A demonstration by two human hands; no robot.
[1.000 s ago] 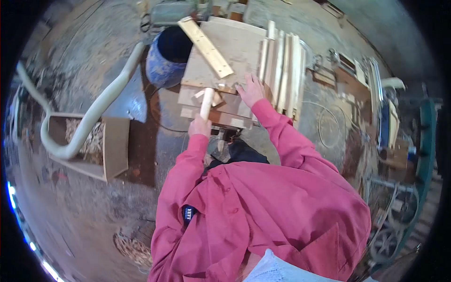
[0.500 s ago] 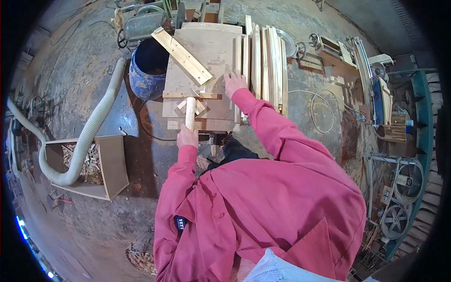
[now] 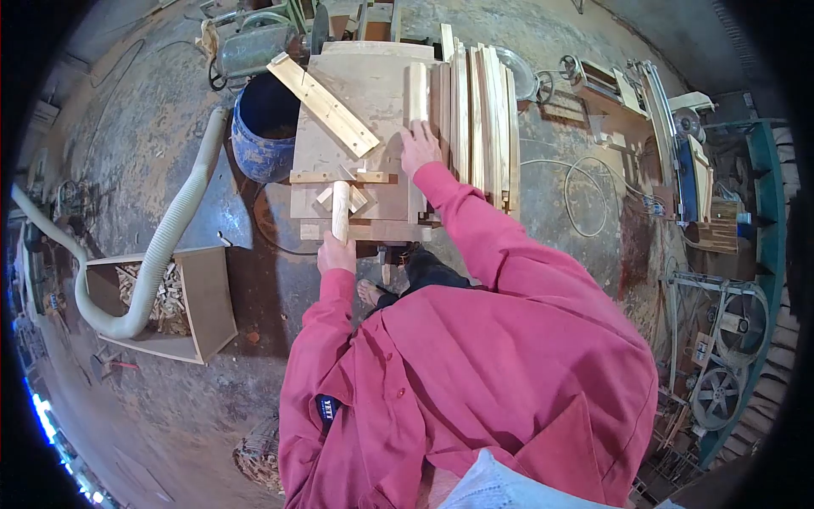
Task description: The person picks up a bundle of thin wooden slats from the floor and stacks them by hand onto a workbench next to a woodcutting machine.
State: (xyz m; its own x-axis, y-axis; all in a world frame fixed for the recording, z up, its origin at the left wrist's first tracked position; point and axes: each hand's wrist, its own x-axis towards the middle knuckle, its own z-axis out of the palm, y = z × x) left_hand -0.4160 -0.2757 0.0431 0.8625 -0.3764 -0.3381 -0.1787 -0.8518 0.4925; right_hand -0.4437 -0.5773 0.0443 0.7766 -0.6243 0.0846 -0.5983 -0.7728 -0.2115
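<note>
My left hand [image 3: 337, 253] is closed round the near end of a pale, round-ended wooden stick [image 3: 340, 208], which points away from me over the near side of the board-topped bench [image 3: 356, 93]. Just past the stick, a narrow wooden crosspiece [image 3: 373, 177] lies across the board, with short angled wood pieces [image 3: 358, 201] below it. My right hand [image 3: 420, 148] grips a long wooden strip [image 3: 418, 93] along the board's right side, fingers over its upper face. Beside that strip stand several long wooden strips [image 3: 476, 119]. A drilled plank [image 3: 326, 106] lies slantwise at the upper left.
Left of the bench stands a blue barrel [image 3: 259, 157]. A ribbed hose [image 3: 178, 204] runs into a box [image 3: 212, 297] of wood scraps. Machinery [image 3: 259, 51] sits beyond the bench. A cable [image 3: 585, 204] loops on the floor at right, near more machines [image 3: 721, 339].
The strip under my right hand has shifted left and turned, showing a broad pale face. My left hand still holds the stick in nearly the same place.
</note>
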